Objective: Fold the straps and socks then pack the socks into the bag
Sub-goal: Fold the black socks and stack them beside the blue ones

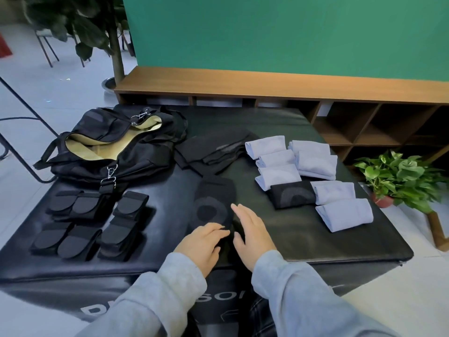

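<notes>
Both hands lie flat with straight fingers: the left hand [202,242] presses the near end of a black sock [213,205], which it partly hides; the right hand [252,233] touches its edge. The open bag [109,144] sits at ten o'clock.

Two hands flatten a black sock on a black padded table.

The left hand [202,242] and right hand [252,235] press the black sock [215,205] near the front edge; folded straps [92,224] lie front-left, the open bag [114,144] back-left, folded pale socks [313,173] right on the table [315,239].
</notes>
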### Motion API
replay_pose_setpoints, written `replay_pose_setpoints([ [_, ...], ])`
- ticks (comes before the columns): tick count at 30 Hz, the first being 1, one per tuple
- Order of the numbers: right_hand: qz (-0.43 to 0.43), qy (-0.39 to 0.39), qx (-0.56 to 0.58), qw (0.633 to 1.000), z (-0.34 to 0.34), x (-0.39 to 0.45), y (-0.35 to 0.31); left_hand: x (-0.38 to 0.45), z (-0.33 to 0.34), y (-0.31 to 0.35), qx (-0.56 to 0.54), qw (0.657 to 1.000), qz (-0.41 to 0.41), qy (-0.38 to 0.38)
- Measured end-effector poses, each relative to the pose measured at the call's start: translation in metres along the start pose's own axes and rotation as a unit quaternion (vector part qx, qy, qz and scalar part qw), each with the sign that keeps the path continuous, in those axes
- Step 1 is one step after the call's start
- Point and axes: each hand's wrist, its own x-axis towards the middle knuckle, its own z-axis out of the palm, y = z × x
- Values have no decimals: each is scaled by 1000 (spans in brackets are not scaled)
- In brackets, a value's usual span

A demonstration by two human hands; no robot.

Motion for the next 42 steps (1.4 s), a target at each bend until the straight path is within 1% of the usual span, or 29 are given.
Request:
replay_pose_setpoints([
  [3, -18, -46, -83, 995, -2, 3, 6, -5, 7, -3, -12, 999, 16, -27],
  [5, -15, -70, -125, 990, -1, 3, 10, -7, 11, -4, -29, 998, 21, -42],
  [7, -11, -76, -153, 985, -1, 2, 14, -9, 13, -6, -59, 998, 11, -37],
  [10, -5, -67, -171, 983, -5, 3, 20, -10, 9, -10, -57, 998, -14, -38],
  [14, 35, -75, -169, 982, -12, 5, 25, -14, 3, -20, 29, 999, -42, -2],
  [17, 47, -84, -178, 979, -12, 6, 23, -17, 3, -29, 11, 997, -75, 21],
  [19, 27, -87, -165, 982, -9, 1, 17, -16, 7, -35, -24, 997, -70, 38],
  [22, -53, -112, -154, 980, 4, -9, 5, -10, 17, -33, -68, 993, -34, 85],
  [24, -74, -119, -159, 977, 11, -10, 3, -7, 23, -28, -90, 991, -17, 95],
  [27, -67, -103, -128, 984, 9, -4, 7, -2, 28, -26, -84, 987, 34, 136],
  [29, -38, -94, -83, 991, 6, -3, 15, -2, 30, -30, -71, 986, 63, 134],
  [31, -21, -82, -51, 995, 5, -5, 27, -3, 28, -30, -89, 985, 66, 132],
  [35, -19, -61, 6, 998, 10, -10, 42, 1, 30, -32, -76, 978, 74, 180],
  [37, -58, -35, 3, 998, 14, -9, 45, 5, 35, -32, -65, 977, 105, 176],
  [39, -103, 7, -1, 995, 18, -9, 51, 6, 40, -33, -57, 977, 133, 156],
  [42, -122, 62, -25, 990, 15, -14, 52, 6, 44, -32, -1, 979, 165, 123],
])
